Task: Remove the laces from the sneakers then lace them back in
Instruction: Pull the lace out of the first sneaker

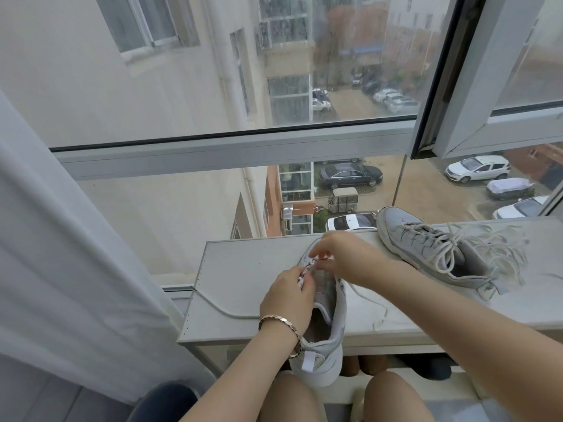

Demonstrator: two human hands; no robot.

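At the front edge of the desk (243,260), the sneaker (327,339) is lying toe toward the window, with its heel hanging off over the person's knees. Both hands are working down at the eyelets nearest the toe. The left hand (286,295) is pinching the lace (219,309) in its fingers, and the right hand (344,257) is curling its fingers round it just beyond. The loose lengths are trailing toward the left edge and off to the right. Honestly can't tell if it's coming out or going back in. Either way I'd be gripping right at the eyelet, feeding short bits, keeping both ends even, and steadying the shoe so it isn't sliding off. The other sneaker (426,248) is sitting laced at the back right.
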